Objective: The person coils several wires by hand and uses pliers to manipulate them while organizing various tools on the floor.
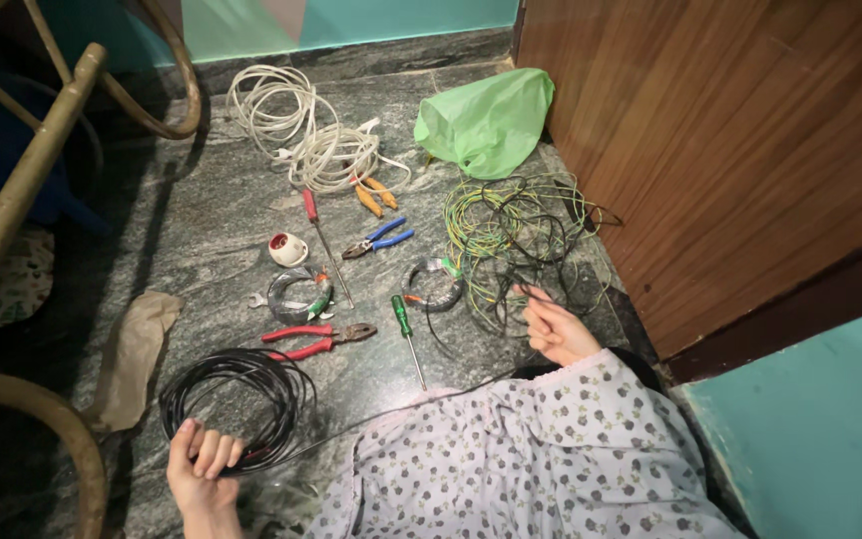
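The left hand (204, 461) lies nearest the camera at the lower left, its fingers (214, 449) curled shut over the near rim of a black wire coil (236, 404) that rests flat on the grey stone floor (202, 220); the coil has no true long axis, being a loose ring, but a single black strand (391, 411) leaves it and runs rightward, rising slightly, across the flowered sleeve (531, 459) toward the other hand; so the wire's line lies left to right. A risk, as I judge it: the loops sit slack, and a pull on that strand could drag the ring open or snag it on the red pliers (316, 339) just beyond it; the green screwdriver (408, 339), pointing its tip toward the sleeve, lies close to the strand's path too. Further right, the right hand (556, 327) has its fingers (534, 299) pinched narrow on thin wire at the edge of the green-and-yellow wire tangle (511, 240); that heap is loose and crossed, so drawing one wire could knot the rest or pull in the small wire roll (434, 282) beside it.
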